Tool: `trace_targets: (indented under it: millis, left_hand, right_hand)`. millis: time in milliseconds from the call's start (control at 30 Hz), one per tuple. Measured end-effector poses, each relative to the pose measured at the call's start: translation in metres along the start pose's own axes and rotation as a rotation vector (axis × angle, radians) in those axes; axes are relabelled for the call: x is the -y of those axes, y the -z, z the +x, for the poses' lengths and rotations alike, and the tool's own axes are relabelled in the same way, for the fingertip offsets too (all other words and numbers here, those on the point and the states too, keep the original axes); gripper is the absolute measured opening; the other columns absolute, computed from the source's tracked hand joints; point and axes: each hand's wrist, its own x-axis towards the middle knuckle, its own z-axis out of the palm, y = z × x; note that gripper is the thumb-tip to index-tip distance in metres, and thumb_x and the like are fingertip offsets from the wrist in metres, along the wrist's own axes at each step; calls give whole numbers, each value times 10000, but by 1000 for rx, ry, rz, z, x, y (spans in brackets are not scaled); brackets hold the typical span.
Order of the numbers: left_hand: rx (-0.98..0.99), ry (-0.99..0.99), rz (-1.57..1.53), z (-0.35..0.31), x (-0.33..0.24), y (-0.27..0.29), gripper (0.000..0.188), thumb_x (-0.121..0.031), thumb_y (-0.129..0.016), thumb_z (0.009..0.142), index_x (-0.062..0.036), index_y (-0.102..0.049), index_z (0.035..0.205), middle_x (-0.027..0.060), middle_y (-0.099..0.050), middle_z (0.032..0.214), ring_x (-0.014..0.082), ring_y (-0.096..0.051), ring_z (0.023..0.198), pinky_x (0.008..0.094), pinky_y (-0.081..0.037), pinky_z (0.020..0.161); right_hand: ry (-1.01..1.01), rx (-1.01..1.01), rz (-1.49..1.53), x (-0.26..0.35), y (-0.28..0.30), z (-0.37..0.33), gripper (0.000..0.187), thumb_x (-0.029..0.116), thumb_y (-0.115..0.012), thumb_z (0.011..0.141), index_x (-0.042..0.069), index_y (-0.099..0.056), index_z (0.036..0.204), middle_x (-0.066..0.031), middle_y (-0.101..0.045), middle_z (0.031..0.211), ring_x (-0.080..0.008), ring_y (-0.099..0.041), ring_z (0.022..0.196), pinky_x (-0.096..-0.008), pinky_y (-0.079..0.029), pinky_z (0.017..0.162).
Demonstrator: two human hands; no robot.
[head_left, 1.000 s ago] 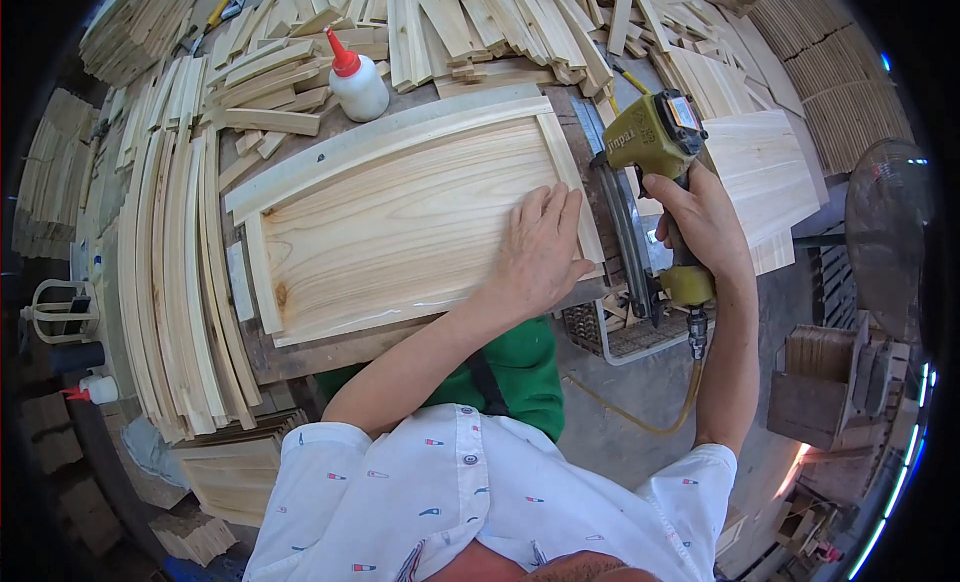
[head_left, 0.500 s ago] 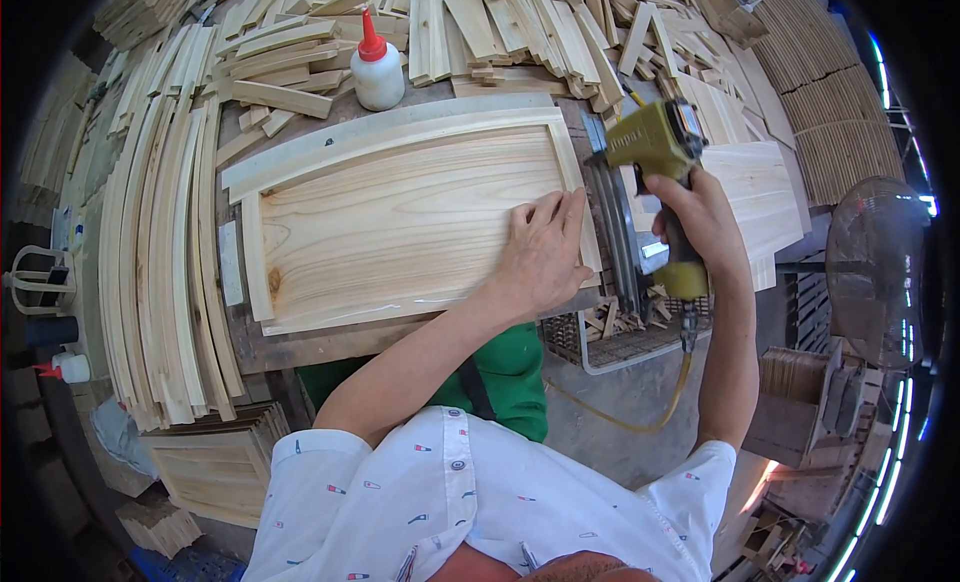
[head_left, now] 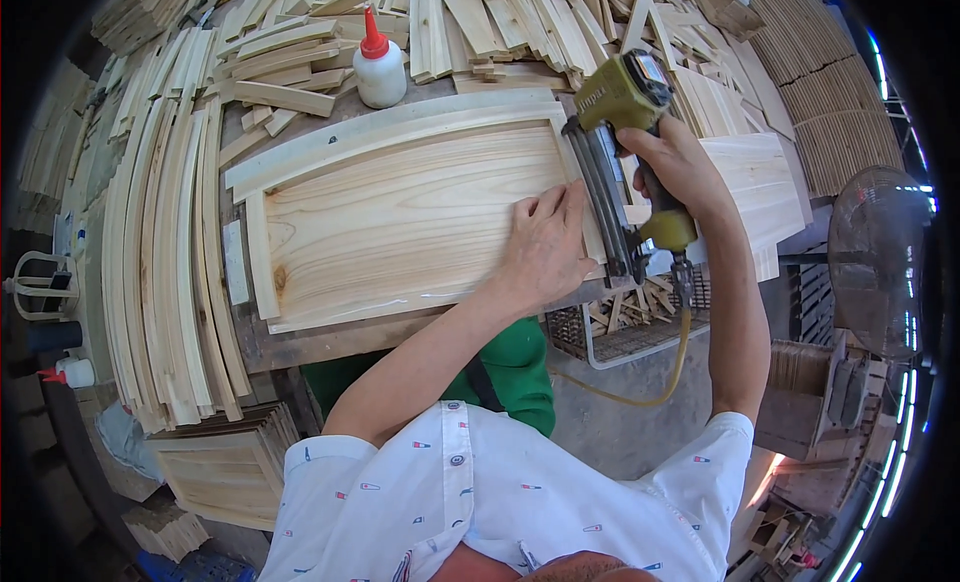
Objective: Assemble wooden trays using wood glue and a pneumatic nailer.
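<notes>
A pale wooden panel (head_left: 400,222) lies on the workbench in front of me, with narrow strips along its far, left and right sides. My left hand (head_left: 545,244) rests on the panel's right end, fingers laid out against the right strip (head_left: 566,154). A thin wet-looking white line runs along the panel's near edge. My right hand (head_left: 678,167) is wrapped round the handle of an olive-green air nail gun (head_left: 622,100). The gun's dark nose and magazine are close to the right strip's far end; whether they touch cannot be made out.
A white glue bottle (head_left: 380,77) with a red cap stands beyond the panel. Long strips (head_left: 165,252) are piled at left, and loose wood pieces (head_left: 480,27) cover the back. A crate of offcuts (head_left: 640,332), an air hose (head_left: 672,367) and a fan (head_left: 872,267) are at right.
My right hand has brought the nail gun leftward, up to the panel's right end. My left hand stays on the same corner, nearly unmoved.
</notes>
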Motion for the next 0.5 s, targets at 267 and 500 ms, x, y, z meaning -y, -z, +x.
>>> trace_targets:
  millis: [267, 500]
  left_hand:
    - [-29, -20, 35, -2, 1, 0, 955, -252, -822, 628, 125, -348, 1366, 251, -518, 1280, 333, -446, 1260, 444, -320, 1013]
    - [-4, -40, 17, 1, 0, -8, 964, -267, -829, 641, 126, -338, 1372, 258, -496, 1314, 330, -441, 1268, 457, -319, 1009]
  right_hand:
    - [-79, -8, 41, -15, 2, -77, 248, 196, -602, 904, -24, -563, 1014, -44, -597, 734, -97, -572, 527, -253, -462, 474]
    - [-183, -1, 100, -36, 7, -133, 223, 153, -600, 917, -31, -536, 1026, -33, -577, 731, -88, -560, 547, -251, -467, 503]
